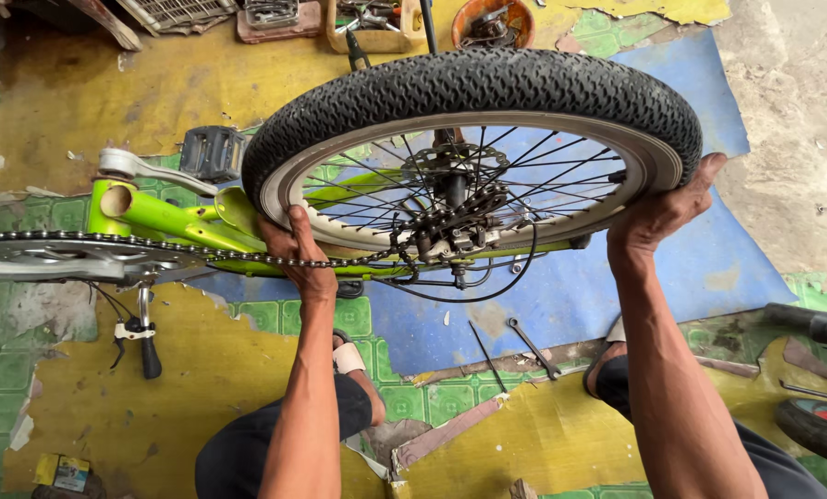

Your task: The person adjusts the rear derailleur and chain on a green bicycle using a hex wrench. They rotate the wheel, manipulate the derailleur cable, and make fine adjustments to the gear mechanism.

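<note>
At the far left a chainring sits with the chain running rightward from it along the green bike frame, which lies upside down over the floor; a crank arm and black pedal rise just above the frame, and a brake lever hangs below the chainring. The left forearm comes up from the bottom edge, nearly vertical, and the left hand is curled over the chain and the frame tube beside the wheel, fingers wrapped around the rim's lower left edge. The wheel stands tilted toward the camera, its long axis running left to right, knobby black tyre on top and pale rim below, with the cassette and derailleur clustered at the hub. The right forearm slants up from the lower right corner, and the right hand presses its palm and spread fingers against the tyre's right side, thumb on top. Below the wheel, a spanner lies on the floor between the person's knees.
</note>
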A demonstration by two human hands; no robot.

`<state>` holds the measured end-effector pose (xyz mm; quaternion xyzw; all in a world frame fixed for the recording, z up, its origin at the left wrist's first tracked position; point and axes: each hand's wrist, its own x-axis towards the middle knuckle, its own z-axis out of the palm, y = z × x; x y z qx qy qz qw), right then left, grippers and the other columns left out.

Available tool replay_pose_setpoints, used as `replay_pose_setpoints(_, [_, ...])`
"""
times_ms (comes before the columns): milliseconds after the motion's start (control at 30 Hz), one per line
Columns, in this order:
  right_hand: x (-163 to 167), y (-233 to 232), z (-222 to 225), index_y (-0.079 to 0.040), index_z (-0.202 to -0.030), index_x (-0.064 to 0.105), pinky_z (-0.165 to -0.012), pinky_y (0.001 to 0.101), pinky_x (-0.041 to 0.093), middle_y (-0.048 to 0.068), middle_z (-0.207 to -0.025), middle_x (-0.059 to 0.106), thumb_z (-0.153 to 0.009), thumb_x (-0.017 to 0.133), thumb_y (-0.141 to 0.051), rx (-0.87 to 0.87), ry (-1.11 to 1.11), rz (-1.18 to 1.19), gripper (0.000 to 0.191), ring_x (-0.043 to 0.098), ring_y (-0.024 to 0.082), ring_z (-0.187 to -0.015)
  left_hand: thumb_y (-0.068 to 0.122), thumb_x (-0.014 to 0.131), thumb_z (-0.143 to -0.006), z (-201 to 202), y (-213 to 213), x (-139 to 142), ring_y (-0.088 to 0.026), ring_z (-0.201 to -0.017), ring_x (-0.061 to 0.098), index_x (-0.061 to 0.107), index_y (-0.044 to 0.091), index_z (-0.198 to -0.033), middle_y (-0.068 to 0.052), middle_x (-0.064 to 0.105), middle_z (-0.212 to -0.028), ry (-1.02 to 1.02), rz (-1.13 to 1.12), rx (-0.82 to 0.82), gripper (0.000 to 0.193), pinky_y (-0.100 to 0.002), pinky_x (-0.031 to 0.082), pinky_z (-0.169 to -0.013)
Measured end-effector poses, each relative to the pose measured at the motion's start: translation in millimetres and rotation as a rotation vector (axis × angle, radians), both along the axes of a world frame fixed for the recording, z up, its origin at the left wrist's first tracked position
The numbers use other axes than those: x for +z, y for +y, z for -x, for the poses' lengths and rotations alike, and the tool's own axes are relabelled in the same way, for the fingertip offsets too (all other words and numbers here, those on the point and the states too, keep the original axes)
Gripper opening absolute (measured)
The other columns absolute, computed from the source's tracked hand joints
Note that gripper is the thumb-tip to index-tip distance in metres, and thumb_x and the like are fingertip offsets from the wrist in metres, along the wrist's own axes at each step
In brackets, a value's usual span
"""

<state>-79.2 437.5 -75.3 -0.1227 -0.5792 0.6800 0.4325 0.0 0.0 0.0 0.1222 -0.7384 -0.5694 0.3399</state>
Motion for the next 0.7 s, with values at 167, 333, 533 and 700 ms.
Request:
replay_pose_setpoints(167, [39.8,-21.6,-0.1,-0.002,-0.081,0.056,-0.07,0.0355,0.047,0.008,-0.08,0.057,-0.11,0.046,-0.041,0.058,0.073,0.205,0.048,0.051,0.017,-0.072,0.067,0.055,-0.1,2.5,-0.6,3.2,-0.031,-0.117,0.062,0.047,-0.008,-0.139,-0.023,0.062,-0.131,-0.045,0.043,0.071,0.086,-0.043,0.047,-0.104])
replay_pose_setpoints(333, [37.7,-21.9,4.2,0.0,-0.085,0.061,-0.081,0.0386,0.053,0.005,-0.085,0.057,-0.109,0.05,-0.04,-0.042,0.068,0.254,0.048,0.056,0.018,-0.081,0.066,0.06,-0.098,-1.3,1.2,4.2,-0.028,-0.109,0.062,0.051,-0.008,-0.132,-0.02,0.063,-0.123,-0.023,0.013,0.089,0.082,-0.041,0.049,-0.099])
replay_pose_setpoints(533, [42.1,-22.1,5.3,0.0,-0.086,0.064,-0.08,0.0382,0.051,0.008,-0.085,0.062,-0.107,0.046,-0.04,0.089,0.086,0.238,0.049,0.056,0.018,-0.079,0.065,0.064,-0.097,1.1,2.1,5.1,-0.025,-0.108,0.062,0.053,-0.008,-0.129,-0.018,0.065,-0.12,0.01,-0.013,0.091,0.08,-0.039,0.049,-0.099])
replay_pose_setpoints(700, [37.5,-20.8,6.6,0.0,-0.084,0.061,-0.073,0.0363,0.05,0.007,-0.082,0.062,-0.11,0.043,-0.038,0.117,0.073,0.159,0.049,0.055,0.017,-0.074,0.063,0.065,-0.097,1.5,-0.2,2.3,-0.024,-0.107,0.062,0.053,-0.008,-0.128,-0.018,0.064,-0.119,0.008,-0.023,0.105,0.079,-0.039,0.05,-0.098])
